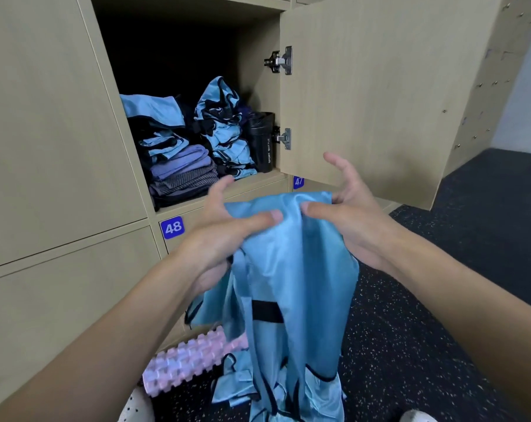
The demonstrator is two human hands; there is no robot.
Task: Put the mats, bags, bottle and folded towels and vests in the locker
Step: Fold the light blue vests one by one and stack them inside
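Left hand [224, 239] and right hand [354, 217] both pinch top edge of blue vest [291, 269], fingers [258, 220] closed on cloth; open locker [253, 181] behind holds sport bottle [262, 141].

A blue square tag [172, 227] with white digits reads "48". It sits at the upper left corner of a pale wood locker front [154, 269], left of centre in the frame. A second blue tag [298, 181], slightly right of centre and higher up, reads "47"; its upper edge is cut off by the open door [364, 102]. In the right of the open compartment, a black bottle [261, 141] bears small white letters running up its side: "SPORT BOTTLE".
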